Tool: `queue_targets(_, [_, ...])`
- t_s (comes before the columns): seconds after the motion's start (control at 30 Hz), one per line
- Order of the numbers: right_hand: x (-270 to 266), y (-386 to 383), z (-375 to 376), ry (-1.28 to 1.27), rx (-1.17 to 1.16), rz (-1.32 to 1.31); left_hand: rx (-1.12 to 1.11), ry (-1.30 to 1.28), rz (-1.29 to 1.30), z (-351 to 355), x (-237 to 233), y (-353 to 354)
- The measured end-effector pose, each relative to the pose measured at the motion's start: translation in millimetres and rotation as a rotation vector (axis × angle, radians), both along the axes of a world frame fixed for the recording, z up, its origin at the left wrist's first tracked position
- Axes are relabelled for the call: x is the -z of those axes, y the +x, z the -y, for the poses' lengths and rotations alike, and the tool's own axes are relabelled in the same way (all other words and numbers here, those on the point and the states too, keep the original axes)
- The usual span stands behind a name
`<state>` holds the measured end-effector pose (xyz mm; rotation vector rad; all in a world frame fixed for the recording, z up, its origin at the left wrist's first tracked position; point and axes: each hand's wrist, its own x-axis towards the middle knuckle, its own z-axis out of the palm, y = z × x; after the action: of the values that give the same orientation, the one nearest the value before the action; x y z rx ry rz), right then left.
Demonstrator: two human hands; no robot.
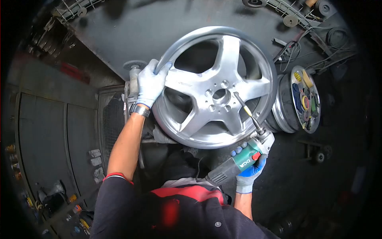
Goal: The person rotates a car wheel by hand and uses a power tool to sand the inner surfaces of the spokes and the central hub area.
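A silver five-spoke alloy wheel (223, 83) stands tilted in front of me, its face towards the camera. My left hand (151, 81), in a white glove, grips the wheel's rim at its upper left. My right hand (248, 169), in a blue and grey glove, holds a green and grey power tool (238, 159). The tool's long thin bit (246, 111) reaches up to a lower right spoke, close to the hub holes.
A second wheel (296, 99) leans behind on the right, filled with coloured discs and small parts. Cables (294, 47) lie at the upper right. A dark metal table (119, 36) is behind the wheel. Small tools (59, 199) litter the floor at lower left.
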<state>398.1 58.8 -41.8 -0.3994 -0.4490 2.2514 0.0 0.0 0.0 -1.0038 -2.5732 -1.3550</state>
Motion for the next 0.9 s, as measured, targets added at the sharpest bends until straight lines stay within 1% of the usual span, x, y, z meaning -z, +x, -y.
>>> queue_targets(0.07, [-8.1,-6.7,1.8,0.012,-0.050,0.017,-0.068,0.149,0.081,9.2,14.0,3.8])
queue_targets(0.1, [-19.7,24.0,-2.4,-0.016,-0.066,0.070,-0.088,0.121,0.132,9.9,26.2,45.5])
queue_targets(0.13, [-12.7,11.7,-1.5,-0.025,-0.095,0.041,-0.134,0.205,0.134,15.1,24.9,50.5])
queue_targets(0.17, [-16.8,13.0,-3.6,-0.026,-0.123,0.055,-0.181,0.296,0.176,17.9,30.6,68.1])
queue_targets(0.2, [-17.5,9.9,-7.4,-0.049,-0.138,0.048,-0.236,0.307,0.228,20.4,45.6,78.7])
queue_targets(0.23, [-17.1,9.2,-9.3,-0.057,-0.149,0.051,-0.288,0.360,0.169,19.6,59.7,92.8])
queue_targets(0.3, [-19.6,11.6,-17.5,-0.065,-0.221,0.054,-0.398,0.419,0.222,18.3,96.8,118.4])
queue_targets(0.37, [-17.7,12.1,-29.3,-0.053,-0.266,0.022,-0.520,0.481,0.242,5.0,98.3,151.2])
queue_targets(0.4, [-18.3,14.2,-34.5,-0.064,-0.286,0.042,-0.524,0.420,0.287,2.7,96.2,164.3])
queue_targets(0.43, [-11.1,22.5,-45.9,-0.041,-0.297,0.089,-0.524,0.455,0.311,-6.3,109.4,180.1])
queue_targets(0.5, [-11.0,29.8,-51.9,-0.060,-0.285,0.124,-0.492,0.133,0.077,1.6,102.0,199.8])
queue_targets(0.53, [-13.6,31.0,-54.5,-0.035,-0.279,0.161,-0.489,0.196,0.176,5.3,89.2,214.9])
queue_targets(0.57, [-14.5,32.3,-57.1,-0.006,-0.273,0.193,-0.531,0.296,0.136,4.1,58.6,235.0])
queue_targets(0.63, [-18.9,30.5,-59.1,0.014,-0.248,0.206,-0.286,0.330,0.138,4.5,37.7,259.3])
queue_targets(0.7, [-23.2,29.2,-62.8,0.059,-0.265,0.199,0.185,0.237,0.561,-9.7,12.2,274.8])
queue_targets(0.73, [-30.2,18.0,-53.7,0.139,-0.212,0.257,0.354,0.237,0.729,-16.8,11.8,269.0])
queue_targets(0.77, [-22.8,-9.5,-33.9,0.112,-0.185,0.288,0.528,0.220,0.908,-15.1,16.7,244.3])
queue_targets(0.83, [-12.5,-22.5,-22.7,0.128,-0.040,0.414,0.716,0.307,0.894,-30.4,28.0,235.3])
queue_targets(0.87, [-11.0,-22.7,-17.9,0.092,-0.022,0.397,0.724,0.314,0.913,-37.3,30.7,234.3])
queue_targets(0.9, [-10.5,-30.5,-8.4,0.094,-0.015,0.418,0.783,0.105,0.971,-41.2,33.0,225.3])
